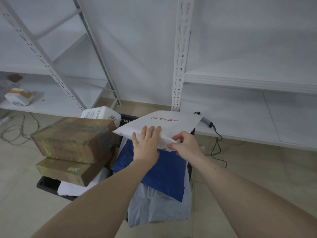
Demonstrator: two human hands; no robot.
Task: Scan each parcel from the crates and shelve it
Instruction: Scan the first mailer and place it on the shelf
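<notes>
A white soft parcel [164, 122] with red lettering is lifted above the black crate [49, 185]. My left hand [145, 143] lies flat on its near edge with fingers straight. My right hand [186, 144] pinches the parcel's near right corner. Below it in the crate lie a blue bag parcel [164, 172], a grey bag parcel [159, 208], two brown taped boxes [73, 138] stacked on the left, and a white labelled parcel [101, 114] behind them. A handheld scanner [205, 120] lies on the low shelf [257, 121] to the right, its cable trailing to the floor.
White metal shelving stands ahead, with an upright post [180, 66] just behind the crate. A small white taped parcel [19, 97] rests on the left low shelf [51, 103]. Loose cables [15, 131] lie on the beige tile floor at left.
</notes>
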